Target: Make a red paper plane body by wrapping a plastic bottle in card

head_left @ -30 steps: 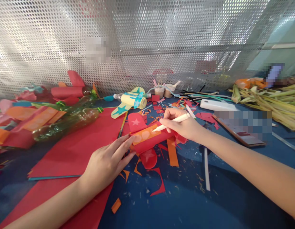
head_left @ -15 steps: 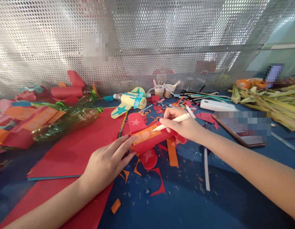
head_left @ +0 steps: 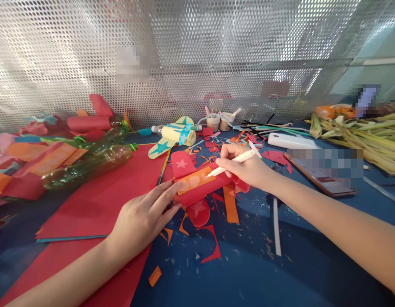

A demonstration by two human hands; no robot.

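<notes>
My right hand (head_left: pixel 244 164) pinches a white marker pen (head_left: pixel 231 163), its tip touching an orange paper strip (head_left: pixel 197 181) on a red toy plane (head_left: pixel 205 191). Pale round spots run along that strip. Above the hand a short white piece (head_left: pixel 255 149), perhaps the pen's cap, sticks out. My left hand (head_left: pixel 149 211) holds the plane's left end, with fingertips on the strip and thumb lower down. Pale stars mark the plane's wings, one on the upper wing (head_left: pixel 181 163) and one on the lower wing (head_left: pixel 198 212). The right hand partly hides the plane's far end.
Red paper sheets (head_left: pixel 98 196) lie at left, beside green plastic bottles (head_left: pixel 95 166). Behind the hands sit a yellow toy plane (head_left: pixel 176 135) and small cups (head_left: pixel 213 123). A phone (head_left: pixel 322 175) and dried husks (head_left: pixel 373 136) are at right. Paper scraps (head_left: pixel 213 245) litter the blue table.
The pen tip has shifted slightly right and down along the orange strip, and a larger pale mark shows beside it. My left hand stays in place.
</notes>
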